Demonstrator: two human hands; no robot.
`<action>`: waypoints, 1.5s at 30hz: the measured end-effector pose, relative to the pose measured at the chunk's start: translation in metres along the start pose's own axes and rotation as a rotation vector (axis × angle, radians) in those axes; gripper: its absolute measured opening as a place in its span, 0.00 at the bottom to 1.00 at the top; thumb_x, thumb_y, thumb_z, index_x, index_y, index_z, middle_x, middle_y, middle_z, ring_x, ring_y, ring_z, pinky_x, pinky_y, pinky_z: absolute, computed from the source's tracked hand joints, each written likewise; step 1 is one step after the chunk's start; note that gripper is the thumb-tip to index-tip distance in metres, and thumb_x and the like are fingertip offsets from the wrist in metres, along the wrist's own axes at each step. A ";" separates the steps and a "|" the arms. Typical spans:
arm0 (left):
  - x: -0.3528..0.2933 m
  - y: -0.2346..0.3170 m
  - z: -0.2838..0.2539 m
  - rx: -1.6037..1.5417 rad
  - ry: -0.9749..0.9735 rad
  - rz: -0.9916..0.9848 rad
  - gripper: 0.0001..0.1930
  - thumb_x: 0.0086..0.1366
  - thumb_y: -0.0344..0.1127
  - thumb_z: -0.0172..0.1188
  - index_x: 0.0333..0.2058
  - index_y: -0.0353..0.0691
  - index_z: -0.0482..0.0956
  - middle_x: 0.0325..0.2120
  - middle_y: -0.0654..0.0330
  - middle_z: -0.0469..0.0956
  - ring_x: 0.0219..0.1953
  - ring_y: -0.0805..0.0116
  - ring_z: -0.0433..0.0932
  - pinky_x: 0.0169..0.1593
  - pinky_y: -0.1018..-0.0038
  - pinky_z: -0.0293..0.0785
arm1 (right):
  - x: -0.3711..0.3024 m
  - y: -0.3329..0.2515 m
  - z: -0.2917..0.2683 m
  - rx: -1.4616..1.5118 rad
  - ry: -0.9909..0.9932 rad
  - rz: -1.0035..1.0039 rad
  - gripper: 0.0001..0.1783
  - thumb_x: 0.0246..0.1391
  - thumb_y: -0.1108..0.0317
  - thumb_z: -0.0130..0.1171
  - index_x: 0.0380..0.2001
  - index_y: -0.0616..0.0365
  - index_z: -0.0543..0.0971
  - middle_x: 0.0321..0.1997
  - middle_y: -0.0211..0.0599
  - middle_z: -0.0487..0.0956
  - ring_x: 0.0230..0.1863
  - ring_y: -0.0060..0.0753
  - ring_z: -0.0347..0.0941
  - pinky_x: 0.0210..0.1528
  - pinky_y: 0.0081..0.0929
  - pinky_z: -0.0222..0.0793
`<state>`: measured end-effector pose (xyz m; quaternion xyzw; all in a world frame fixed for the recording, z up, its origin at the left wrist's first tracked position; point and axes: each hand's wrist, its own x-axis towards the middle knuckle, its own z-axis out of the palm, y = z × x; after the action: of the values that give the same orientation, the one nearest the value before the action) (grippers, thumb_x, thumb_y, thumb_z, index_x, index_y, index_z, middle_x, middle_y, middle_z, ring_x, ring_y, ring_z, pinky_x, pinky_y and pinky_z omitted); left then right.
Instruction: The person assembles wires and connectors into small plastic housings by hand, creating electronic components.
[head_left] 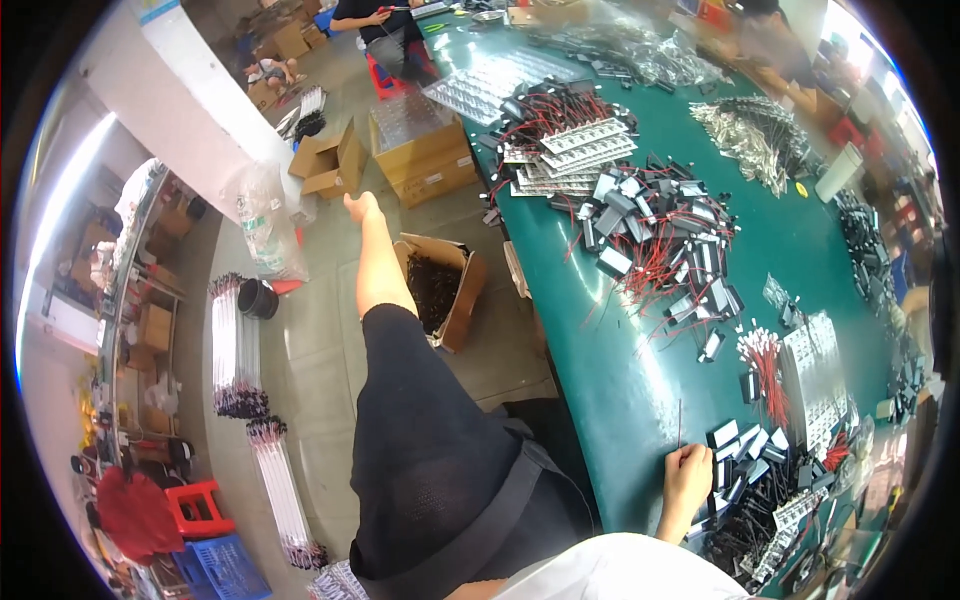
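Observation:
My right hand is at the near right part of the green table. Its fingers are pinched together, and a thin dark wire-like piece sticks up from them. Beside that hand lies a heap of small black-and-white rectangular boxes with dark wires. Just beyond stand a bundle of red wires with white plugs and a stack of pale panels. My left hand does not show. A bare limb below black cloth, seemingly my leg, reaches out over the floor at the left.
More wired boxes and white strips are heaped along the table. An open carton stands on the floor near the table edge, with other cartons behind. Bundled long tubes lie left. Co-workers sit farther off.

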<state>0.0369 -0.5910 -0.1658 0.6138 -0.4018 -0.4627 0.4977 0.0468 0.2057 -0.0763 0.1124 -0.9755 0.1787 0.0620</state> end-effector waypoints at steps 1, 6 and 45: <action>-0.007 0.007 -0.002 0.001 -0.001 0.005 0.35 0.54 0.26 0.53 0.64 0.46 0.63 0.60 0.46 0.68 0.60 0.48 0.69 0.64 0.60 0.65 | 0.000 0.000 0.001 -0.035 0.010 -0.023 0.07 0.49 0.72 0.59 0.26 0.61 0.71 0.28 0.44 0.72 0.30 0.51 0.72 0.33 0.44 0.68; -0.024 0.033 -0.013 0.054 -0.024 0.020 0.35 0.54 0.27 0.53 0.64 0.48 0.62 0.60 0.47 0.68 0.61 0.49 0.69 0.64 0.60 0.65 | 0.000 0.004 -0.018 0.346 -0.054 0.075 0.05 0.49 0.77 0.57 0.27 0.63 0.70 0.27 0.44 0.74 0.27 0.46 0.72 0.32 0.37 0.70; -0.031 0.041 -0.031 0.454 -0.009 0.054 0.43 0.54 0.34 0.58 0.69 0.59 0.52 0.64 0.35 0.54 0.63 0.41 0.63 0.65 0.55 0.63 | -0.002 0.020 -0.023 0.981 0.124 0.353 0.08 0.66 0.68 0.51 0.42 0.57 0.77 0.40 0.25 0.79 0.28 0.09 0.62 0.24 0.09 0.53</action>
<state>0.0575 -0.5610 -0.1180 0.6970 -0.5144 -0.3494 0.3571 0.0454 0.2322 -0.0622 -0.0486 -0.7757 0.6286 0.0285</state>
